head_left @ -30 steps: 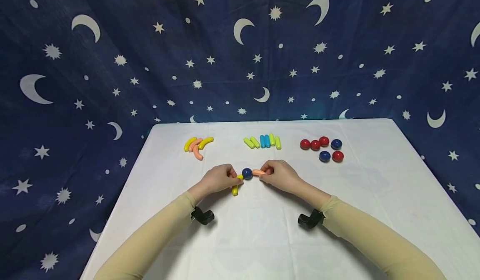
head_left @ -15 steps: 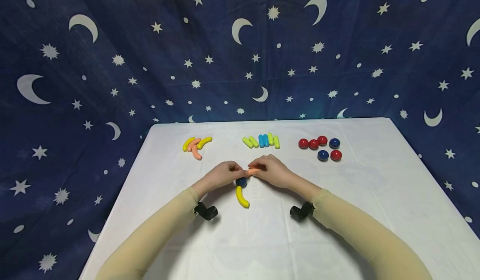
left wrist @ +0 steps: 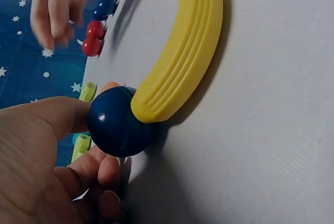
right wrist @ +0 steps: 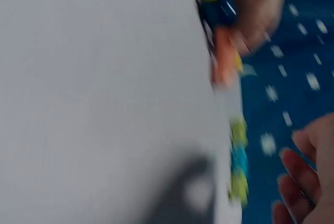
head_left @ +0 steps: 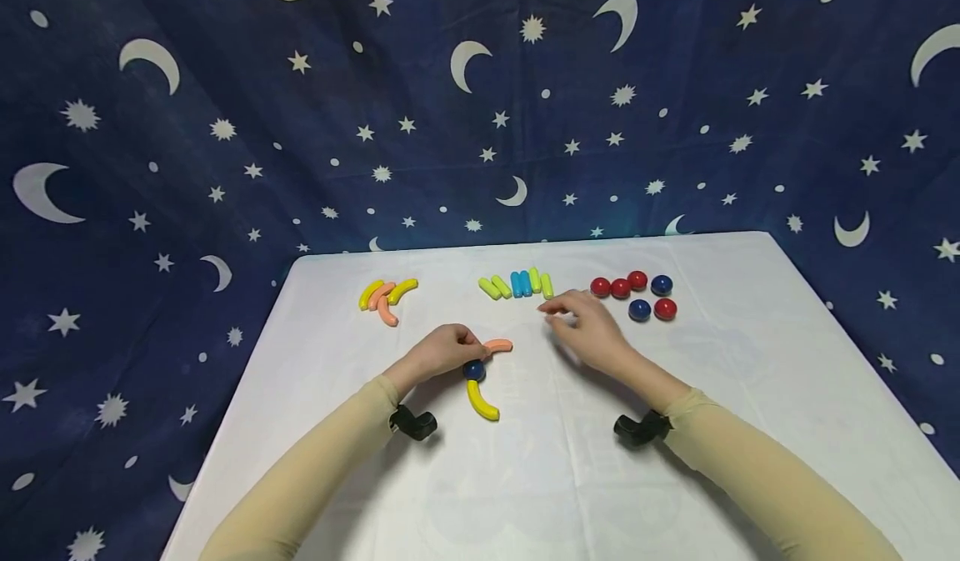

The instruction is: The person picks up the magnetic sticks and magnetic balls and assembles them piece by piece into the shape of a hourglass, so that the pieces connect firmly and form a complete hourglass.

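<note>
A yellow curved magnetic stick (head_left: 482, 401), a dark blue ball (head_left: 474, 370) and an orange curved magnetic stick (head_left: 499, 345) form a chain on the white table. My left hand (head_left: 442, 350) pinches the orange stick's near end, right beside the ball. In the left wrist view the blue ball (left wrist: 119, 122) covers the gripped spot and meets the yellow stick's end (left wrist: 180, 51). My right hand (head_left: 588, 332) is raised over the table, holding nothing, with its fingers loosely bent. It is near the row of short sticks.
At the back left lie yellow and orange curved sticks (head_left: 386, 298). Short green and blue sticks (head_left: 517, 283) line the back middle. Several red balls (head_left: 620, 288) and two blue balls (head_left: 640, 310) sit at the back right. A starry curtain (head_left: 480, 127) hangs behind.
My hands brought the orange stick to the blue ball, while the yellow stick swung to point toward me. My right hand then let go of the orange stick and moved away right.
</note>
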### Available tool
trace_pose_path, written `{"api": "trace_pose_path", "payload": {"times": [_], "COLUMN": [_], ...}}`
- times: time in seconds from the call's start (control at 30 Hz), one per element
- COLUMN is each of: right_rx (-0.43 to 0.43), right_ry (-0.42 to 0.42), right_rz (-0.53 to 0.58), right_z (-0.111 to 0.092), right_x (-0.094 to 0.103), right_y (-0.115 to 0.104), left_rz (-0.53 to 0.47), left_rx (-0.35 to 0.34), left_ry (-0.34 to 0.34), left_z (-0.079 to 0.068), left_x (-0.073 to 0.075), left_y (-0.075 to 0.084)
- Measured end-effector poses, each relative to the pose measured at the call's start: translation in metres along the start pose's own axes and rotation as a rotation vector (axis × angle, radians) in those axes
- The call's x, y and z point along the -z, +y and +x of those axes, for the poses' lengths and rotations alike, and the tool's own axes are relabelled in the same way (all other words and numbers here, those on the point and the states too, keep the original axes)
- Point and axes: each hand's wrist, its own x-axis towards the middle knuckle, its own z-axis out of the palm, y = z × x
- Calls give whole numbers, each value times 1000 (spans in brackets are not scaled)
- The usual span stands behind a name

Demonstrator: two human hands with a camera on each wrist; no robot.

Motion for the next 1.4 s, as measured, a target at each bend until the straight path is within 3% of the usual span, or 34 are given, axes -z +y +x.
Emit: {"api": "trace_pose_path", "payload": {"times": [0.1,0.2,0.27,0.37,0.43,0.53,0.97,1.07,1.17,1.27,1.4], "right_rx": [-19,-125,-231,-359,-391,-399,-388,-384,-328,-220,-147], "right_ry": [220,328,289,143,62,25,92,157,206,180,31], "right_rz": [-7,-55,-96,-151,-171,-195,-245,-212,-152,-97,-43], "right_z": [-10,-23,-33,-46,-51,-53,-53,-56,-56,-51,-45], "right_x": [41,77,94,108,110,108,104,107,105,92,59], "right_y": [30,63,83,106,116,124,124,113,93,69,39], "left_rz": [2,19,18,4,-1,9,-1,-6,-15,-21,-26], "left_rx": [7,1,0,5,7,4,8,6,10,19,28], "left_ry": [6,15,17,18,20,25,12,2,-7,-6,-7], "left_z": [-1,-2,-2,-3,-3,-2,3,4,3,1,1], "left_x": [0,0,0,0,-1,-2,-5,-5,-4,-2,-1], "left_y": [-1,-3,-4,-5,-6,-7,-4,-4,-3,-2,0]}}
